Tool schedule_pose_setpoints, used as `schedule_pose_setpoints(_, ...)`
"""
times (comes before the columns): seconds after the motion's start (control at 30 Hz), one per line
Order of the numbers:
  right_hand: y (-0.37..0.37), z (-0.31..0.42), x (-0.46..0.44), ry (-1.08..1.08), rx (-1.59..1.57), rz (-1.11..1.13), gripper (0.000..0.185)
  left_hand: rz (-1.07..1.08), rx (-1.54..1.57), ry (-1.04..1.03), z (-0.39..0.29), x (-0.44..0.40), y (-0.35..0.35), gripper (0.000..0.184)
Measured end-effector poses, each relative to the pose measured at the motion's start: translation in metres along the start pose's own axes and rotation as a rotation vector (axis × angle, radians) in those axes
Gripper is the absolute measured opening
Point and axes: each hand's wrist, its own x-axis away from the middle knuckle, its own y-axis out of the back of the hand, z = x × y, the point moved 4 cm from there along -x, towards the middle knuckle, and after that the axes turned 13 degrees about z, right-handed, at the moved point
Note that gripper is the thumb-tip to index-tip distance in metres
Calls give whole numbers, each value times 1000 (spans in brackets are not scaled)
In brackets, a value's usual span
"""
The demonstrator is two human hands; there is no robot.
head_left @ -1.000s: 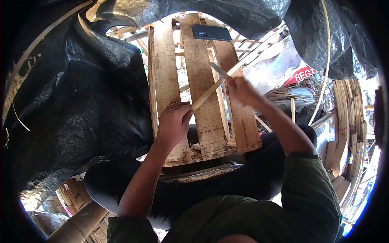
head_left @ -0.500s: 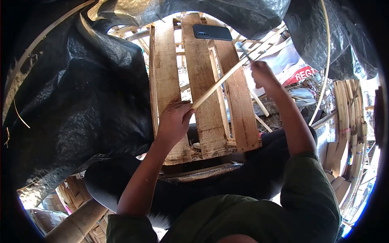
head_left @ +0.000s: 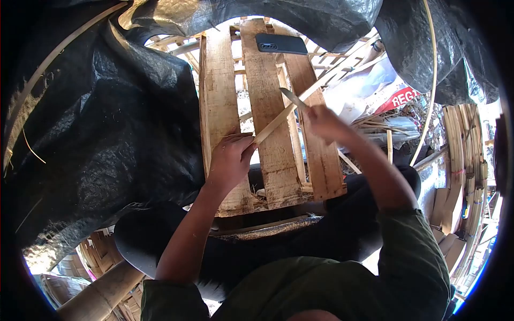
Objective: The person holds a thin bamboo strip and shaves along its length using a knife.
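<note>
My left hand (head_left: 230, 159) is closed round the near end of a long pale strip (head_left: 274, 123), which looks like split bamboo, and rests on the slatted wooden bench (head_left: 261, 75). From there the strip runs up to the right across the slats. My right hand (head_left: 324, 124), slightly blurred, grips a knife (head_left: 292, 97) by its handle. Its blade points up and left and crosses the strip about midway; whether the edge touches it I cannot tell.
A dark phone (head_left: 281, 44) lies across the far end of the slats. Black plastic sheeting (head_left: 128, 123) hangs at the left and overhead. Bundled bamboo strips (head_left: 461, 155) stand at the right, near a printed banner (head_left: 393, 99). My legs flank the bench's near end.
My right hand has swept down and left along the strip with the knife, from near its far part to about its middle. The left hand has stayed in place.
</note>
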Motion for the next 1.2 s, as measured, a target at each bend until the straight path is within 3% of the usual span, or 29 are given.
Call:
schedule_pose_setpoints(0.03, 21, -2, -2, -21, -7, 68, 40, 46, -6, 17, 0, 0, -1, 8)
schedule_pose_setpoints(0.07, 36, -5, -5, -11, -82, -8, 41, 83, -13, 31, 0, -1, -2, 9)
schedule_pose_setpoints(0.1, 52, -2, -7, 124, -194, -143, 39, 78, -12, 31, 0, -1, -2, 9)
schedule_pose_setpoints(0.17, 61, -9, -4, 72, -70, -524, 41, 84, 25, 113, 1, 2, -3, 10)
schedule_pose_setpoints(0.2, 45, -30, -35, 122, 214, -361, 38, 81, 26, 113, 1, 2, -3, 10)
schedule_pose_setpoints(0.23, 6, -23, -29, 84, 191, -11, 34, 59, 40, 100, 1, 3, -2, 10)
schedule_pose_setpoints(0.3, -7, -1, -4, 77, 75, -110, 36, 45, 46, 81, 2, 0, -2, 10)
schedule_pose_setpoints(0.37, 29, -3, 0, 46, -137, 104, 37, 23, 11, 5, 3, 1, -4, 10)
schedule_pose_setpoints(0.4, 45, -15, -15, 52, -289, -28, 42, 19, 12, 4, 2, 0, -3, 10)
schedule_pose_setpoints(0.43, 58, -12, -13, 110, -276, -260, 34, 29, 14, 15, 2, 0, -2, 10)
schedule_pose_setpoints(0.5, 53, -74, -69, 435, 568, -637, 36, 37, 18, 29, 0, 1, 0, 10)
schedule_pose_setpoints(0.53, 17, -29, -36, 34, 117, -106, 42, 53, 0, 36, -1, 1, 1, 10)
schedule_pose_setpoints(0.57, -15, -9, -11, -27, 1, 14, 42, 71, -18, 42, -1, 0, 1, 11)
schedule_pose_setpoints(0.63, 2, -4, -9, 23, 96, -23, 38, 13, -36, -31, 5, -2, -3, 11)
schedule_pose_setpoints(0.67, 22, -6, -5, 13, -77, 119, 35, -50, -43, -101, 6, 1, -6, 11)
schedule_pose_setpoints(0.7, 43, -27, -24, 67, -242, 63, 30, -53, -43, -102, 5, 1, -5, 11)
schedule_pose_setpoints(0.77, 65, -22, -17, 114, -311, -383, 29, -39, -26, -60, 4, 2, -4, 12)
schedule_pose_setpoints(0.83, 45, -14, -8, 100, -163, -458, 31, -21, -21, -27, 2, 3, -2, 12)
schedule_pose_setpoints(0.93, -14, 2, 3, 53, -34, 52, 35, 7, -21, -7, 4, 0, -3, 13)
schedule_pose_setpoints(0.97, 6, 2, 7, 55, -58, 132, 32, 11, -19, -13, 4, 2, -3, 13)
schedule_pose_setpoints(1.03, 43, -13, -9, 169, -383, 77, 32, 8, -15, -4, 1, 3, -3, 13)
schedule_pose_setpoints(1.1, 59, -28, -21, 133, -253, -493, 43, -4, -11, 5, 1, 2, -1, 12)
schedule_pose_setpoints(1.17, 1, -21, -16, 141, -81, -89, 34, -24, 9, -20, 2, 2, -2, 12)
schedule_pose_setpoints(1.2, -26, -22, -14, 118, -206, 176, 35, -24, 8, -21, -1, 1, -2, 12)
